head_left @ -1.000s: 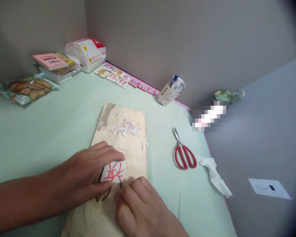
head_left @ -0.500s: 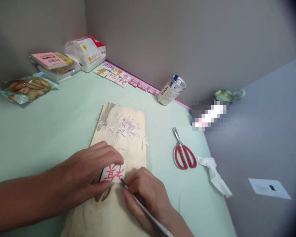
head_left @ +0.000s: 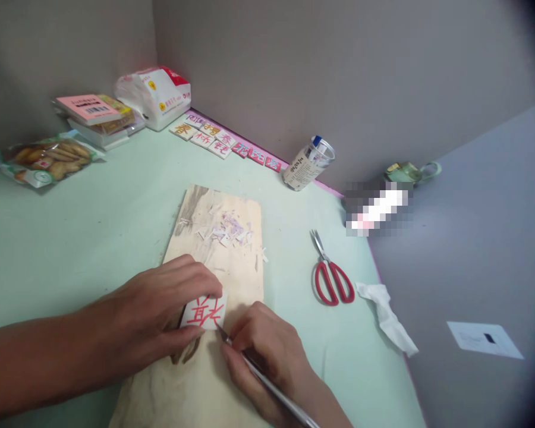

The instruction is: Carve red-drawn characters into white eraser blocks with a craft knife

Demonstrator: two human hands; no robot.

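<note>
Between the thumb and fingers of my left hand [head_left: 173, 309] is a small white square tile [head_left: 201, 313] with a red character drawn on it. It is held over a wooden board [head_left: 196, 386]. My right hand [head_left: 267, 351] grips a craft knife [head_left: 263, 380] with a slim metal handle, like a pen. The knife's tip touches the tile's lower right part, at the red strokes. Thin pale and purple shavings [head_left: 232, 230] are scattered on the far part of the board.
Red-handled scissors [head_left: 332, 279] and a crumpled tissue [head_left: 387, 318] lie to the right. Along the wall are several character tiles [head_left: 220, 148] and a tilted can [head_left: 307, 165]. Farther left are a tissue pack [head_left: 160, 98], stacked books [head_left: 93, 113] and a bag of biscuits [head_left: 49, 159].
The knife tip has shifted very slightly left on the tile. My left hand still holds the tile in the same place, and the view has barely moved.
</note>
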